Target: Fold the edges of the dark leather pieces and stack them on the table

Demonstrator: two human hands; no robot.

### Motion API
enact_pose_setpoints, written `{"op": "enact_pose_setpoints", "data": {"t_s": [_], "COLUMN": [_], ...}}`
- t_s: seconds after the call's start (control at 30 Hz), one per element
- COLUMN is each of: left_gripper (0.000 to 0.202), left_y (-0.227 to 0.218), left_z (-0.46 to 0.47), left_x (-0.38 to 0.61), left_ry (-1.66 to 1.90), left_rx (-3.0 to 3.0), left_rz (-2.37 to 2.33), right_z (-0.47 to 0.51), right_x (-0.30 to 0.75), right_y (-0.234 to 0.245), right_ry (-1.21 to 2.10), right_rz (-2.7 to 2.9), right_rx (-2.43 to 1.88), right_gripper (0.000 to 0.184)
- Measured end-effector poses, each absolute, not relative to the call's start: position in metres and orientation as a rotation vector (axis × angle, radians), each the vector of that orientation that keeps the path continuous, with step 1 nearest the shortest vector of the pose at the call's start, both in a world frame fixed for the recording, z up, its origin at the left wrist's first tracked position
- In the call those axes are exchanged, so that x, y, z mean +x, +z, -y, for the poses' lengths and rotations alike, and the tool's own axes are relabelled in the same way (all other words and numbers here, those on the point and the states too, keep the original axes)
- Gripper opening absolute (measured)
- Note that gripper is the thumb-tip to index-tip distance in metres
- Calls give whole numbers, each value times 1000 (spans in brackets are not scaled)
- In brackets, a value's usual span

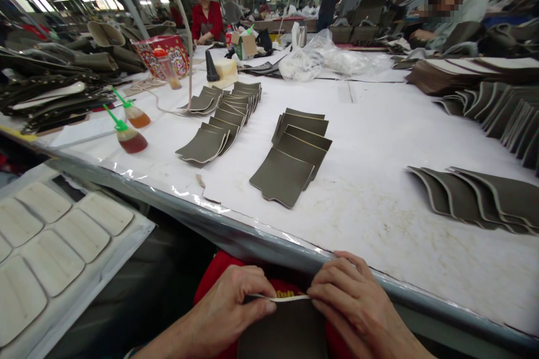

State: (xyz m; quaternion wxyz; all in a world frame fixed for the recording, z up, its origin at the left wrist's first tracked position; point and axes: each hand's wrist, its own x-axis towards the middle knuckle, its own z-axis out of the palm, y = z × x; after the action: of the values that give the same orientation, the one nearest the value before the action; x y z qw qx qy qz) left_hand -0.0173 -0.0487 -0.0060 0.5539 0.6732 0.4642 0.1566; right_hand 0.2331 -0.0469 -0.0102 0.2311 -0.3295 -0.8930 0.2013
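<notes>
Below the table's front edge, both my hands grip one dark grey leather piece (286, 328) with a pale upper edge. My left hand (229, 305) pinches its top left, fingers closed. My right hand (353, 297) pinches its top right, fingers curled onto the edge. The piece rests over my lap, against red cloth (214, 275). On the white table (379, 196) ahead lie fanned rows of similar grey pieces: a middle stack (295, 154), a left row (223, 120) and a right row (475, 196).
Two glue bottles with green nozzles (128, 134) lie at the table's left. A tray of pale oval pieces (54, 235) sits lower left. More stacked pieces (505, 118) crowd the far right. Plastic bags (320, 59) and other workers are at the back.
</notes>
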Motion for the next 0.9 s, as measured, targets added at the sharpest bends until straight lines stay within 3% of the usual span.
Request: {"op": "enact_pose_setpoints", "data": {"t_s": [0.23, 0.5, 0.73, 0.9], "left_gripper": [26, 24, 24, 23], "left_y": [-3, -8, -5, -8], "left_z": [49, 51, 49, 55], "left_x": [-16, -19, -17, -18], "left_ry": [381, 391, 388, 385], "left_rx": [1609, 1543, 1607, 1583], "left_rz": [-1086, -1109, -1083, -1119], "right_z": [47, 51, 50, 53], "right_x": [214, 230, 218, 217], "right_y": [-3, -21, -4, -15], "right_ry": [724, 440, 724, 661], "right_rz": [2477, 2521, 2538, 2595], "right_rx": [-863, -875, -902, -886], "right_gripper": [23, 20, 30, 29]}}
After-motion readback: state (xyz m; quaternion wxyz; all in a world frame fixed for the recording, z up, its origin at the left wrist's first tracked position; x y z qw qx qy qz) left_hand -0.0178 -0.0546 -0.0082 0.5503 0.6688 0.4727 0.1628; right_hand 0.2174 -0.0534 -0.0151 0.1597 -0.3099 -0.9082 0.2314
